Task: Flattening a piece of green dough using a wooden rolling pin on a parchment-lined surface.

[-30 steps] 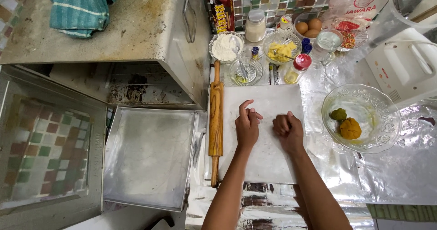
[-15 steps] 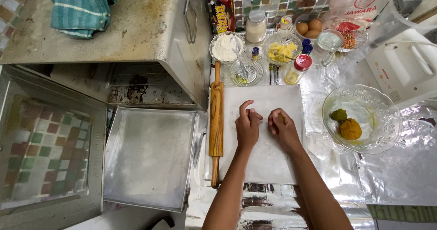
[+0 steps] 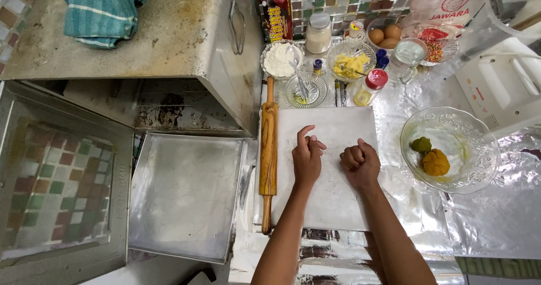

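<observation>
White board (image 3: 332,206) under both hands, left hand (image 3: 307,160) w/ fingers loosely curled, right hand (image 3: 360,164) fisted, contents hidden; rolling pin (image 3: 268,144) beside, w/in reach.

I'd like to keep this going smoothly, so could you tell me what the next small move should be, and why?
Probably reach the right hand to the glass bowl for the orange dough ball: both it and the left hand rest on the bare white board, while the rolling pin lies ready beside it.
</observation>
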